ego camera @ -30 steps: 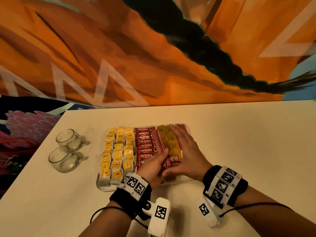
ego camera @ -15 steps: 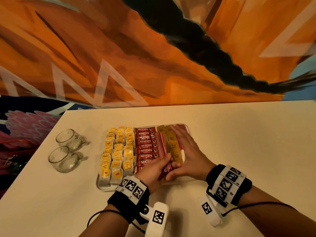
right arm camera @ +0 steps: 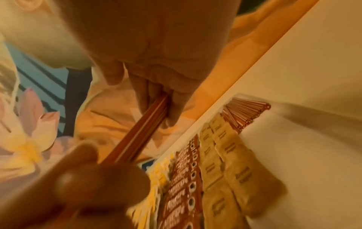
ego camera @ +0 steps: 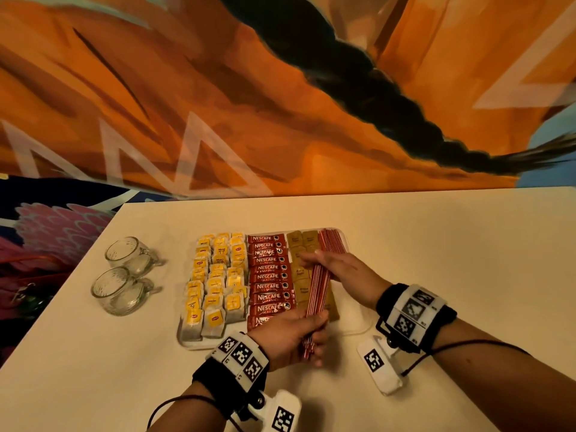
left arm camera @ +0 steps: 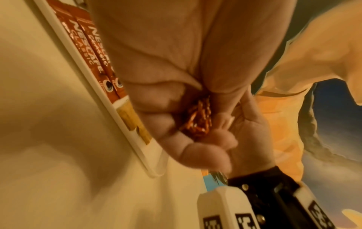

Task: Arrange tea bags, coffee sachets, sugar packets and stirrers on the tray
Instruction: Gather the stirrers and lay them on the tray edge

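A white tray (ego camera: 358,330) holds yellow tea bags (ego camera: 215,282) on the left, red coffee sachets (ego camera: 271,279) in the middle and brown sugar packets (ego camera: 302,288) to their right. Some red-and-white stirrers (ego camera: 333,241) lie fanned at the tray's far right edge. A second bundle of stirrers (ego camera: 318,288) is held lengthwise just over the sugar packets. My left hand (ego camera: 311,328) grips its near end, fingers curled round the stirrer ends (left arm camera: 197,122). My right hand (ego camera: 324,260) pinches the bundle (right arm camera: 154,108) farther along.
Two empty glass cups (ego camera: 131,257) (ego camera: 117,291) stand left of the tray on the pale table (ego camera: 436,244). The table's left edge runs close behind them. A painted orange wall rises behind the table's far edge.
The stirrer bundle lay between the coffee sachets and sugar packets under both hands. It now sits farther right over the sugar packets, with my left hand curled round its near end.
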### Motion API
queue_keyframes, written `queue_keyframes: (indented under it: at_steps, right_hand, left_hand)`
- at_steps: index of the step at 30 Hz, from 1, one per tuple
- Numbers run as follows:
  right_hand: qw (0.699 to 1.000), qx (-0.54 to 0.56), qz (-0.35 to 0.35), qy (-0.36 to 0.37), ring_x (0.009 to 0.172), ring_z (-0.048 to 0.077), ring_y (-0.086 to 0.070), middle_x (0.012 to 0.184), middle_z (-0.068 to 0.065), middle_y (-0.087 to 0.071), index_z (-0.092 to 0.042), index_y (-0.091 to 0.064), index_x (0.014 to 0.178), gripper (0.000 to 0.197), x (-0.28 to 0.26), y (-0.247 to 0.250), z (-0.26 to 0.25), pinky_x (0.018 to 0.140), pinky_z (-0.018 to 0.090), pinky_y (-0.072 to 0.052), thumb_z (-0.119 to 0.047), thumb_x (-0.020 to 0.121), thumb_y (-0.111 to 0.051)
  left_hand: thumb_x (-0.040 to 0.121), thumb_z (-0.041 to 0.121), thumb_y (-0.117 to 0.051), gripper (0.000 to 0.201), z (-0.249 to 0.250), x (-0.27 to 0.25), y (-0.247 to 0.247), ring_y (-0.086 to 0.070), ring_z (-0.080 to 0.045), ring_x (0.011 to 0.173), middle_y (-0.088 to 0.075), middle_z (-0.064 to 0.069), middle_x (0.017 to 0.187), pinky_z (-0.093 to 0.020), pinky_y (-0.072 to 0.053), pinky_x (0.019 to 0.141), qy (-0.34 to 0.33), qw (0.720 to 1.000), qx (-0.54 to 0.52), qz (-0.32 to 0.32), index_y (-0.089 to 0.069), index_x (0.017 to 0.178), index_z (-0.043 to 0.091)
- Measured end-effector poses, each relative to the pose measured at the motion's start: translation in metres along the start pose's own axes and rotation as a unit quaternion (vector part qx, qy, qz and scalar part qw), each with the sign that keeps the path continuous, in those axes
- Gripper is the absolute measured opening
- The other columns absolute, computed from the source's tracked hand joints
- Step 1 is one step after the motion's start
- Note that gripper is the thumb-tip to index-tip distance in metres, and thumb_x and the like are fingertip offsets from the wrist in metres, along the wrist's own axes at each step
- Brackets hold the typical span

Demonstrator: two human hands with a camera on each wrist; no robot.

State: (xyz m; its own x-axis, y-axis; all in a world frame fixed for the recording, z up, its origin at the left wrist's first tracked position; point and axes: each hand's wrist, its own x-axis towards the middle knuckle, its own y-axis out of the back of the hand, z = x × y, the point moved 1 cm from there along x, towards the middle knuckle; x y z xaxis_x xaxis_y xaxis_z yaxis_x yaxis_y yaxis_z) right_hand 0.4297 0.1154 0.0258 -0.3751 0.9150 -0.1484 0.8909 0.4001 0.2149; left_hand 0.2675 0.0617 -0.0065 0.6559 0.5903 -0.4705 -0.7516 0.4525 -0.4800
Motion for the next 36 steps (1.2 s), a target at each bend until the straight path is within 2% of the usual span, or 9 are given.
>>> queue_keyframes:
  at_steps: [2,4,9,14,17,22,26,32,36]
  right_hand:
    - [0.999,0.012,0.030,0.006,0.109,-0.004,-0.059,0.123,-0.005,-0.065,-0.019,-0.058,0.128,0.049,0.003,0.004,-0.001,0.088,0.004,-0.040,-0.043,0.099,-0.028]
    - [0.998,0.011,0.058,0.009,0.109,-0.001,-0.060,0.125,-0.002,-0.065,-0.015,-0.057,0.131,0.049,0.006,0.007,0.002,0.083,0.003,-0.042,-0.039,0.102,-0.025]
    - [0.999,-0.014,0.025,0.027,0.096,0.006,-0.066,0.103,0.000,-0.072,-0.014,-0.067,0.118,0.043,0.003,-0.002,0.011,0.092,0.024,-0.049,-0.037,0.101,-0.035]
    - [0.979,-0.155,0.074,0.107,0.060,0.019,-0.056,0.066,0.008,-0.062,-0.008,-0.066,0.071,0.046,-0.002,-0.001,0.014,0.064,0.031,-0.046,-0.043,0.095,-0.049]
    - [0.976,-0.150,0.122,0.101,0.047,0.001,-0.047,0.048,-0.011,-0.054,-0.021,-0.057,0.051,0.045,-0.004,-0.001,0.021,0.055,0.025,-0.039,-0.033,0.095,-0.057]
    - [0.941,-0.191,0.263,0.091,0.053,0.022,-0.054,0.055,0.005,-0.061,-0.008,-0.068,0.065,0.044,0.004,0.008,0.029,0.054,0.035,-0.043,-0.038,0.096,-0.054]
    - [0.935,-0.196,0.275,0.110,0.057,0.019,-0.061,0.060,0.003,-0.067,-0.010,-0.071,0.073,0.040,-0.001,0.001,0.025,0.053,0.035,-0.047,-0.037,0.097,-0.052]
    - [0.931,-0.186,0.280,0.144,0.047,0.010,-0.044,0.047,-0.010,-0.048,-0.032,-0.053,0.055,0.040,-0.006,-0.016,0.016,0.047,0.027,-0.035,-0.032,0.095,-0.057]
    - [0.936,-0.194,0.264,0.128,0.048,0.004,-0.048,0.049,-0.020,-0.052,-0.041,-0.049,0.049,0.047,-0.006,-0.014,0.017,0.045,0.016,-0.033,-0.031,0.093,-0.060]
  left_hand:
    - [0.091,0.030,-0.052,0.019,-0.001,-0.001,0.001,-0.047,-0.009,0.049,-0.043,0.006,0.058,-0.024,-0.047,0.049,0.001,1.000,-0.002,-0.011,-0.044,0.087,0.013]
    - [0.092,0.030,-0.052,0.019,-0.002,-0.001,0.001,-0.043,-0.009,0.048,-0.040,0.005,0.058,-0.023,-0.042,0.047,0.007,1.000,-0.010,-0.017,-0.045,0.084,0.014]
    - [0.093,0.032,-0.051,0.020,0.002,-0.002,0.003,-0.037,-0.006,0.044,-0.039,0.007,0.056,-0.017,-0.032,0.041,0.032,0.999,0.015,-0.018,-0.044,0.083,0.015]
    - [0.093,0.034,-0.050,0.019,0.012,-0.004,0.010,-0.031,-0.003,0.042,-0.037,0.009,0.054,-0.013,-0.026,0.037,0.048,0.994,0.094,-0.024,-0.047,0.084,0.017]
    - [0.090,0.035,-0.053,0.022,0.020,-0.004,0.015,-0.031,-0.004,0.041,-0.043,0.008,0.056,-0.015,-0.026,0.037,0.010,0.994,0.113,0.006,-0.056,0.094,0.013]
    - [0.085,0.059,-0.055,0.056,0.025,0.003,0.028,-0.043,-0.014,0.045,-0.056,-0.003,0.065,-0.022,-0.038,0.041,-0.038,0.984,0.004,0.177,-0.062,0.109,0.008]
    - [0.087,0.070,-0.038,0.073,0.023,0.008,0.027,-0.044,-0.018,0.041,-0.056,-0.007,0.062,-0.023,-0.039,0.041,-0.025,0.977,-0.031,0.210,-0.064,0.113,0.007]
    - [0.097,0.055,-0.032,0.054,0.025,0.014,0.020,-0.034,-0.012,0.034,-0.049,-0.005,0.054,-0.016,-0.029,0.035,-0.057,0.963,-0.124,0.231,-0.057,0.111,0.010]
    - [0.100,0.037,-0.033,0.035,0.023,0.012,0.021,-0.024,-0.008,0.030,-0.037,0.001,0.049,-0.012,-0.019,0.031,-0.025,0.975,-0.127,0.183,-0.054,0.096,0.010]
